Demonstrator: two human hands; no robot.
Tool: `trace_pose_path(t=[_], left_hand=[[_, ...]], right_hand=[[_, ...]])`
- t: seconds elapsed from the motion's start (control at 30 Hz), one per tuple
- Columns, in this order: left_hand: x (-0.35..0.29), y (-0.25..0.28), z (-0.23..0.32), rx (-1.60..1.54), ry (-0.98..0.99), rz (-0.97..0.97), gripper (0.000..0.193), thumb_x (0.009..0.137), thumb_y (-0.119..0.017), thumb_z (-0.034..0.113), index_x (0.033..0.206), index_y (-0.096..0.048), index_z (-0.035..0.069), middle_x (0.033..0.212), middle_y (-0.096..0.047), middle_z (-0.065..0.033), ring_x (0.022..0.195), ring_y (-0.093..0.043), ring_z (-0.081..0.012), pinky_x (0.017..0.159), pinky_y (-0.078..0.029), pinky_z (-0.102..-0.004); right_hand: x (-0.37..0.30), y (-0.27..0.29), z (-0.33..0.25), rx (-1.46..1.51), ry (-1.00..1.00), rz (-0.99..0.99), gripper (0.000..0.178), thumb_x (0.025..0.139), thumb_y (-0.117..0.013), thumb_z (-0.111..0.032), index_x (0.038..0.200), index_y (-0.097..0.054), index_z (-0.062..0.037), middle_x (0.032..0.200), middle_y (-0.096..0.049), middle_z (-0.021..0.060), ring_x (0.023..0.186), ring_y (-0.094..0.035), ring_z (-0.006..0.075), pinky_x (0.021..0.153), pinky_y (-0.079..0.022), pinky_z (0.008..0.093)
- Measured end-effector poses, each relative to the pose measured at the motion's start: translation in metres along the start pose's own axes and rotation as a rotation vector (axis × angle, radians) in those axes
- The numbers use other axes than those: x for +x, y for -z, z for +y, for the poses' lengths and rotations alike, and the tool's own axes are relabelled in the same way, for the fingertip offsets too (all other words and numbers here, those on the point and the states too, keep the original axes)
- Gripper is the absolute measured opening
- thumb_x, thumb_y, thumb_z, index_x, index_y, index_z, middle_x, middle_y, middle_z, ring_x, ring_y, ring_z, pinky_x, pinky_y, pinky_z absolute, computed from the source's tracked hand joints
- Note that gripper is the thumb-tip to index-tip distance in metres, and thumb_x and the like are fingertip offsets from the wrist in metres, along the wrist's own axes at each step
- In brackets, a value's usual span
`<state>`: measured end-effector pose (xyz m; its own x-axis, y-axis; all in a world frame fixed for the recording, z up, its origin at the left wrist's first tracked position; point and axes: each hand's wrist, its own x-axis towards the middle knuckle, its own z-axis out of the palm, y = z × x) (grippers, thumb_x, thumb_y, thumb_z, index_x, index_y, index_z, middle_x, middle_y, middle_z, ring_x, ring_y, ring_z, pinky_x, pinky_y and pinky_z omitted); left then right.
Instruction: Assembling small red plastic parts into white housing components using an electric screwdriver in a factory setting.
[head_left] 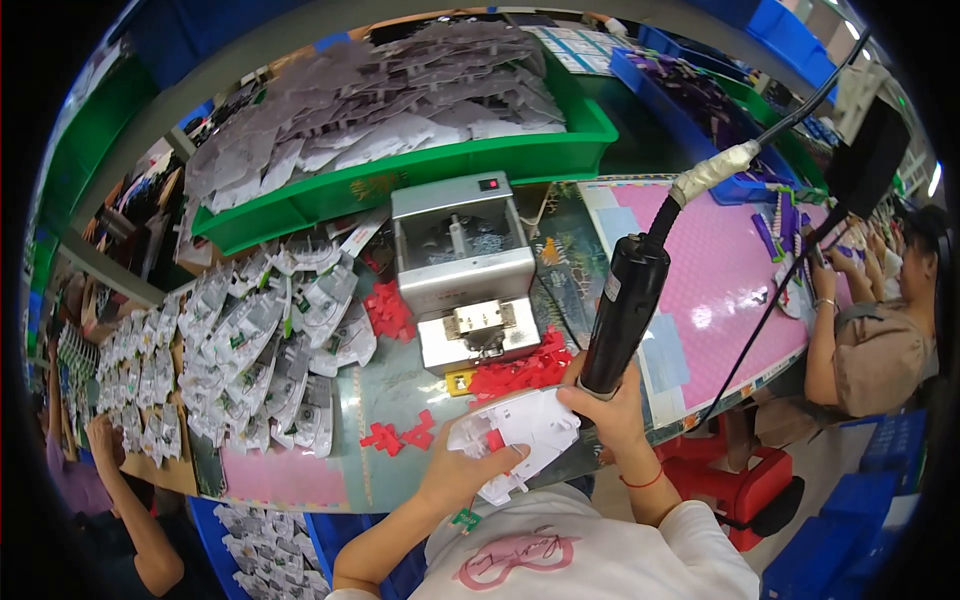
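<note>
My left hand [465, 475] grips a white plastic housing [540, 432] by its left side, thumb lying over its face. A small red piece [495, 439] sits in the housing beside that thumb. Wrapped around the lower end of a black electric screwdriver [625, 310] is my right hand [612, 405], whose fingers also reach the housing's upper right edge. The screwdriver tilts, its cable rising to the upper right; its tip is hidden behind my hand. Just beyond the housing lie red cross-shaped pieces [525, 372], with a few loose ones [400, 435] further left.
A grey metal screw feeder [465, 270] stands ahead. Behind it, a green bin [400, 165] holds many translucent white parts. Assembled white housings [270, 350] are heaped at the left. A co-worker [870, 320] sits at the right; another person's arm [125, 490] shows at the left.
</note>
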<state>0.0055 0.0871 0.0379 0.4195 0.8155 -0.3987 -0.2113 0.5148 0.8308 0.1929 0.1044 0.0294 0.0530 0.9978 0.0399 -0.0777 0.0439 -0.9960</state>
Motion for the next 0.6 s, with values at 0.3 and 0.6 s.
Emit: trace_pose_path(t=[0.3,0.6], left_hand=[[0.044,-0.042,0.005,-0.395,0.044,-0.021,0.05,0.07,-0.056,-0.006,0.116,-0.039,0.0,0.1,-0.055,-0.0121,0.088,-0.058,-0.0217,0.076,-0.049,-0.0331],[0.177,-0.111,-0.018,-0.475,-0.219,-0.112,0.04,0.072,-0.053,-0.003,0.111,-0.042,0.003,0.093,-0.052,-0.0037,0.087,-0.053,-0.0134,0.069,-0.045,-0.0263]], right_hand=[[-0.029,0.043,-0.003,0.611,0.001,0.238,0.078,0.078,-0.056,-0.002,0.138,-0.008,-0.017,0.078,-0.053,0.0103,0.052,-0.047,0.0121,0.046,-0.042,0.026],[-0.035,0.036,0.02,0.462,-0.052,0.337,0.073,0.08,-0.053,-0.002,0.137,-0.011,-0.0192,0.08,-0.051,0.008,0.056,-0.047,0.012,0.049,-0.043,0.0273]])
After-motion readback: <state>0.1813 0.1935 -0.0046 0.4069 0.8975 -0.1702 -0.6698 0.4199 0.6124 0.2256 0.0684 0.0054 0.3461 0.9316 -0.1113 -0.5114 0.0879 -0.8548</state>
